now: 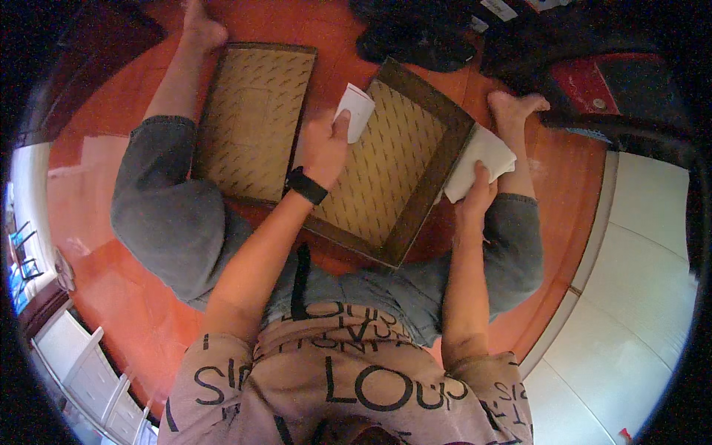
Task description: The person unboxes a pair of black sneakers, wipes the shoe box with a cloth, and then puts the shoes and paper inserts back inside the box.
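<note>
My left hand [325, 147], with a black band at the wrist, grips a small folded white paper or card [360, 111] between thumb and fingers. It is above the left side of a shallow brown box half [389, 167] with a patterned tan lining and a dark rim. Beyond that half's right edge, my right hand [477, 199] holds a larger folded white sheet [479, 158]; whether it is paper or cloth I cannot tell. The other box half [253, 122], lined with a similar pattern, lies flat to the left, between my legs.
My bare feet and bent legs flank the box halves on the reddish floor [105, 222]. Dark items [423, 44] lie beyond them, and a red and dark object [584, 83] is at the far right. Pale tiles [628, 267] border the right; white furniture [78, 356] stands at lower left.
</note>
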Action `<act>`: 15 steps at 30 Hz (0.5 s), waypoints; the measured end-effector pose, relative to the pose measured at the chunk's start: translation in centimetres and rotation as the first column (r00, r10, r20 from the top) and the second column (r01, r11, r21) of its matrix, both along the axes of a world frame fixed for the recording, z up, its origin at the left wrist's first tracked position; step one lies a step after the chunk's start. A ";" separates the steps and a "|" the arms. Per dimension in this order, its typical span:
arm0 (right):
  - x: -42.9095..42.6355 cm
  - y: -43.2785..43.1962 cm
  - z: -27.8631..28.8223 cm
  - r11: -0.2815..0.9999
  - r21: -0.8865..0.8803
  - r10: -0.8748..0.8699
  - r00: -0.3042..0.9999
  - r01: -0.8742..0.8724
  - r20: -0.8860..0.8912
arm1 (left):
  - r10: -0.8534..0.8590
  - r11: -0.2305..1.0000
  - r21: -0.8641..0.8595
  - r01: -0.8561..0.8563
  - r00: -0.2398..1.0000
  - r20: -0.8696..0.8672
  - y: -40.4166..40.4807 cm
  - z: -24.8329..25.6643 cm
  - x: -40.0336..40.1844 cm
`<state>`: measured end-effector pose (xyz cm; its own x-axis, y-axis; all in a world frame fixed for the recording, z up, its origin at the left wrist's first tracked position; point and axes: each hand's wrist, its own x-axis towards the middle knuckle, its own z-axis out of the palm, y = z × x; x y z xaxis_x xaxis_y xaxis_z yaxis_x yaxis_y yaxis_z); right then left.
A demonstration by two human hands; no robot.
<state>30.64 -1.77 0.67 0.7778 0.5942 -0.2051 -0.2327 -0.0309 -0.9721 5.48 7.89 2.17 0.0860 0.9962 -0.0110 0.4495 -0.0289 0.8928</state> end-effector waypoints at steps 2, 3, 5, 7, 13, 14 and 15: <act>1.1 -0.1 -0.6 1.000 0.024 -0.001 0.999 0.002 -0.036 | 0.175 0.984 -0.003 -0.176 0.975 0.137 -1.0 1.1 0.1; 0.9 -0.1 -0.6 1.000 0.024 -0.007 0.999 0.008 -0.043 | 0.169 0.985 -0.002 -0.171 0.977 0.130 -1.2 1.5 -0.1; 0.4 0.0 -0.5 0.997 0.083 0.014 0.998 -0.010 -0.055 | 0.272 0.958 -0.226 -0.175 0.801 0.534 -1.6 2.4 -0.3; 0.9 -0.1 -1.4 0.996 0.090 0.022 0.998 -0.017 -0.059 | 0.363 0.915 -0.373 -0.156 0.722 0.588 -1.8 4.6 -0.3; 0.0 -0.3 -0.5 0.997 0.082 0.007 0.994 0.002 -0.108 | 0.536 0.779 -0.624 0.063 0.452 0.713 -1.3 2.9 -0.9; -0.3 -0.3 0.1 0.997 0.071 -0.004 0.993 0.013 -0.118 | 0.544 0.770 -0.627 0.115 0.393 0.741 -1.3 2.8 -1.0; -0.6 -0.4 0.5 0.997 0.071 -0.008 0.993 0.016 -0.118 | 0.542 0.770 -0.627 0.118 0.395 0.741 -1.4 2.7 -1.1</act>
